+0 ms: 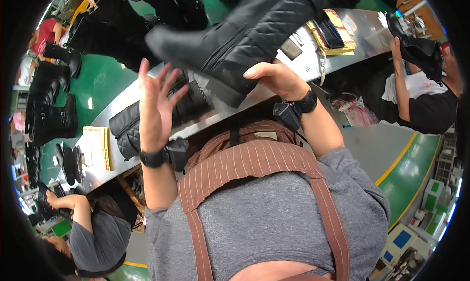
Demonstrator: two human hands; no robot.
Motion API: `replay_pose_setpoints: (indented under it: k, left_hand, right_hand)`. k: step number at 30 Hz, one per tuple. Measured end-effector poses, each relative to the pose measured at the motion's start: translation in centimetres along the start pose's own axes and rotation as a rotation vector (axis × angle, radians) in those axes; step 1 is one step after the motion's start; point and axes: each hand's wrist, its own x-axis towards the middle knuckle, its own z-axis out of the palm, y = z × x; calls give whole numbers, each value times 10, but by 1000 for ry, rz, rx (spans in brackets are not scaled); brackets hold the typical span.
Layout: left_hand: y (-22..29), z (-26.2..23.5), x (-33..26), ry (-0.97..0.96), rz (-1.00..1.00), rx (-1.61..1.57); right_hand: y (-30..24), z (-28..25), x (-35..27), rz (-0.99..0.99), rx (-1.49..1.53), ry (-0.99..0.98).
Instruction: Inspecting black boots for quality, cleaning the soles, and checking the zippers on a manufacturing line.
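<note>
A tall black boot (215,46) with a quilted shaft and a zip along its side is held up in front of me. Its toe points left, its heel hangs low and the shaft slants up to the right. My right hand (281,80) grips it near the heel and lower shaft, thumb on the near side, the other fingers mostly hidden. Apart from the boot, my left hand (159,100) is raised with its fingers spread and holds nothing. Behind that hand a second quilted black boot (128,129) lies on the metal bench (110,117).
On the bench's right are a phone (329,32) on a yellow-edged pad and a white chain or cord (322,68). A paper stack (95,146) lies left. Co-workers sit at both sides, the right one holding a black boot (416,48). More boots (56,117) stand beyond the bench.
</note>
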Motion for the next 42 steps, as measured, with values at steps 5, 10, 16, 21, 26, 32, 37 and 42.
replay_pose_setpoints:
  k: [5,10,16,21,26,32,37,42]
  left_hand:
    - [-7,21,46,123,-113,-227]
    - [-17,32,56,234,201,32]
    - [-36,51,82,185,378,362]
    - [-38,47,95,229,411,597]
    - [-37,50,99,255,431,641]
    - [-35,54,94,257,354,617]
    - [-35,56,97,253,397,599]
    - [-34,56,98,293,413,651]
  right_hand:
    - [-23,-17,-19,-222,-759,19]
    - [-28,-85,-22,-319,-1677,736]
    - [-17,-111,-11,-254,-1796,765]
    - [-13,-63,-12,-578,-1164,673]
    - [20,-6,33,-819,-1168,589]
    - [11,-20,3,-454,-1736,341]
    - [10,-16,24,-935,-1391,411]
    - [4,-23,8,-674,-1654,339]
